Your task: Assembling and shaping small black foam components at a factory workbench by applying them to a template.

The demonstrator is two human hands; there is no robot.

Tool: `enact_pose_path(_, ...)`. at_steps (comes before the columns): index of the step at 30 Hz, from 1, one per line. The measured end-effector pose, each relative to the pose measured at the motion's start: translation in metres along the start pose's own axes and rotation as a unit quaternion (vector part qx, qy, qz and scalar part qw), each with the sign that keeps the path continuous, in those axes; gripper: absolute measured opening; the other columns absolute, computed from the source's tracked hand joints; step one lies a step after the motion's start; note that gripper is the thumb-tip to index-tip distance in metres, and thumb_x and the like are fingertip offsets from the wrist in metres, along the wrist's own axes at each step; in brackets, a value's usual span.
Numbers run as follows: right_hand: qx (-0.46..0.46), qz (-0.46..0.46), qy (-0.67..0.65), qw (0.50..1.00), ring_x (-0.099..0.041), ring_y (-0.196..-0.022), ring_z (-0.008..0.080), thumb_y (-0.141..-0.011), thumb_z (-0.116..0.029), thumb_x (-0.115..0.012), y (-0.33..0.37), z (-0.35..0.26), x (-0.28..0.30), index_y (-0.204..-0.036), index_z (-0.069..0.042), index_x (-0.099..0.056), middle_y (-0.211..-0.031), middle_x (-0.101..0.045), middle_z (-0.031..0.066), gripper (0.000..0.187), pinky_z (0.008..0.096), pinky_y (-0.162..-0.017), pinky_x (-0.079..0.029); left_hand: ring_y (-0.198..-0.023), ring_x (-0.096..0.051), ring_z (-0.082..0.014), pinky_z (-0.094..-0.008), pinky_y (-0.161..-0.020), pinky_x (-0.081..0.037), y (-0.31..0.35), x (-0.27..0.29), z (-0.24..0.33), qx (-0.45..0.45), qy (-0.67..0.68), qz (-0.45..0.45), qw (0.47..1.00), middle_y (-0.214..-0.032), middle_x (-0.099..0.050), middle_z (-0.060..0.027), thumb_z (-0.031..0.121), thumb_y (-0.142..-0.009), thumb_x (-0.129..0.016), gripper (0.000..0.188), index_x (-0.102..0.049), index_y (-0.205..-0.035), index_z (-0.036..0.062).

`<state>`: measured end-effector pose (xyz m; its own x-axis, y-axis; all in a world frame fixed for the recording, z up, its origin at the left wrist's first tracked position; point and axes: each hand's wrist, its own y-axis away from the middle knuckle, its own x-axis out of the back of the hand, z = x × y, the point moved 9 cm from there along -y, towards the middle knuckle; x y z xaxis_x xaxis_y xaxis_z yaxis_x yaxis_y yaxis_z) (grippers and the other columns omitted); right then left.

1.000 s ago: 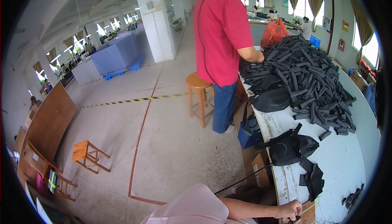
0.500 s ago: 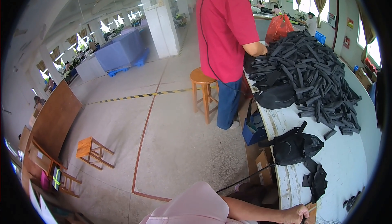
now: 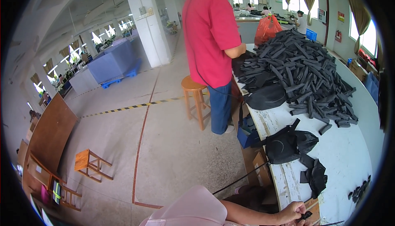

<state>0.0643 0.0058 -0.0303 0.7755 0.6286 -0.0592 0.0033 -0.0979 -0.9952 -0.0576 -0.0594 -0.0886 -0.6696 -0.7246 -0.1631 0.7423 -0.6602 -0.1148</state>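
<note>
My left hand [image 3: 290, 213] is at the near edge of the white table [image 3: 341, 164], low in the picture. Its fingers are closed in a pinch on a small black fabric piece [image 3: 306, 215]. A wooden board [image 3: 313, 209] lies under and beside it, with pale thread ends around. Just beyond the hand sits a crumpled black fabric piece [image 3: 316, 177]. Farther up the table lies a black bag-like piece with straps [image 3: 288, 144]. My right hand does not show.
A big heap of dark folded strips [image 3: 300, 69] covers the far table, with a red plastic bag [image 3: 267, 29] behind. A person in a red shirt [image 3: 212, 36] stands at the table's left side by a round stool [image 3: 192, 84]. Small black pieces [image 3: 359, 191] lie at the right.
The view has shifted, moving the table and heap slightly left. My left hand has turned a little, and the small black piece in its fingers now shows more. The person in red stands more upright.
</note>
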Motion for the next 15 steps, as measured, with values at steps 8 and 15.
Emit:
enact_pose_path(8, -0.340, 0.054, -0.038, 0.938, -0.054, -0.072, 0.0196, -0.082, -0.017, -0.055, 0.003, 0.007, 0.013, -0.080, 0.001, -0.055, -0.079, -0.058, 0.0091, 0.019, 0.0332, -0.064, -0.044, -0.043, -0.043, -0.0048, -0.0162, -0.031, -0.028, 0.013, -0.047, -0.018, 0.249, 0.427, -0.189, 0.849, -0.076, -0.053, -0.0048, -0.008, -0.068, -0.050, 0.026, -0.042, -0.089, 0.0037)
enact_pose_path(15, -0.612, 0.091, -0.093, 0.780, -0.054, -0.072, 0.0201, -0.082, -0.016, -0.055, 0.035, 0.005, 0.005, -0.079, 0.001, -0.055, -0.080, -0.058, 0.0094, 0.017, 0.0335, -0.064, -0.044, -0.057, -0.051, -0.0105, -0.0214, -0.042, -0.038, 0.030, -0.058, -0.010, 0.303, 0.470, -0.310, 0.769, -0.084, -0.059, -0.0044, 0.003, -0.070, -0.060, 0.032, -0.055, -0.102, -0.0008)
